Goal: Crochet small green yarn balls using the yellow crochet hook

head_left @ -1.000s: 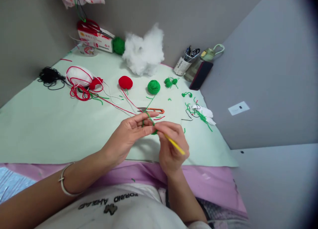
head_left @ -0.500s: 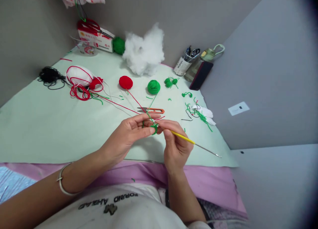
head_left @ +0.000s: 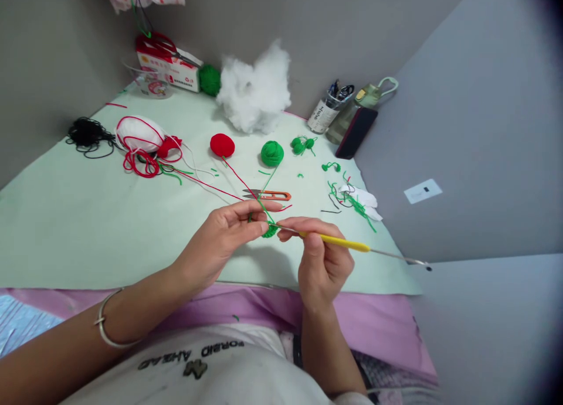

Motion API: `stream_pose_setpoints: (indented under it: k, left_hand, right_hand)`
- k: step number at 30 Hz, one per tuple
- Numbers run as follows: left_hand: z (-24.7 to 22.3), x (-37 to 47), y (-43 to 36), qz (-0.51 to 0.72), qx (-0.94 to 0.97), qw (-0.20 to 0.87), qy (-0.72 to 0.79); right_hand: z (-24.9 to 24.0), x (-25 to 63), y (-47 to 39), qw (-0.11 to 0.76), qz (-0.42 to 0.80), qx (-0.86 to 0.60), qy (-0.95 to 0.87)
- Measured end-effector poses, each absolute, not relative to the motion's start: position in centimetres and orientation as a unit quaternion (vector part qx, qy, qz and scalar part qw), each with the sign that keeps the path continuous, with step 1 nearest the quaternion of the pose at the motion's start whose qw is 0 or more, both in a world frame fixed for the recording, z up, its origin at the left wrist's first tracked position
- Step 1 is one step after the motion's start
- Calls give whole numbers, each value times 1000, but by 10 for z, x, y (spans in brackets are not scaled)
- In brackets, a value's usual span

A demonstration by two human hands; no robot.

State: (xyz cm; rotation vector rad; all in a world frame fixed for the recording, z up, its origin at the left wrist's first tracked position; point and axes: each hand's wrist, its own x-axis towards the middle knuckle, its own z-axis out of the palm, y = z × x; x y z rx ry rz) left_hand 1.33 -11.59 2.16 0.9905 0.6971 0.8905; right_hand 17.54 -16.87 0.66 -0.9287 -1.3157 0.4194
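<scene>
My left hand (head_left: 229,229) pinches a small green crochet piece (head_left: 270,230) between thumb and fingers, its index finger stretched out under a green strand. My right hand (head_left: 323,255) is closed on the yellow grip of a crochet hook (head_left: 345,241), whose left tip meets the green piece; the other metal end points right. From the piece, green yarn runs up to a green yarn ball (head_left: 272,154). Just beyond my fingers lie orange thread snips (head_left: 275,195). A red crocheted piece (head_left: 222,146) trails a red strand toward the snips.
White stuffing (head_left: 255,91) sits at the back, beside a dark green ball (head_left: 210,80) and a box (head_left: 169,68) with red scissors. White and red yarn (head_left: 141,136) lies left. A pen cup (head_left: 324,115), bottle (head_left: 367,97), phone (head_left: 357,133) and yarn scraps (head_left: 358,206) are right.
My right hand has moved right and slightly down with the crochet hook, which now lies flatter. My left hand and the green piece have shifted slightly left.
</scene>
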Motion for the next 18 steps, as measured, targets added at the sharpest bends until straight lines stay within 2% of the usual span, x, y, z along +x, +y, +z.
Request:
stream_pose_setpoints:
  k: [9,14,16,18]
  left_hand:
    - [25,15,-117,408,474,706,334]
    - [24,18,-117,390,388,779,302]
    - [23,19,-114,363,349,817,282]
    - [22,19,-111,354,328,832,274]
  right_hand:
    - [0,176,-170,587,6,-410,-698]
    - [-13,174,-168,532,-139,-439,-710]
    - [-13,173,-168,540,-141,-445,-701]
    - [-8,173,-168,586,-52,-441,-678]
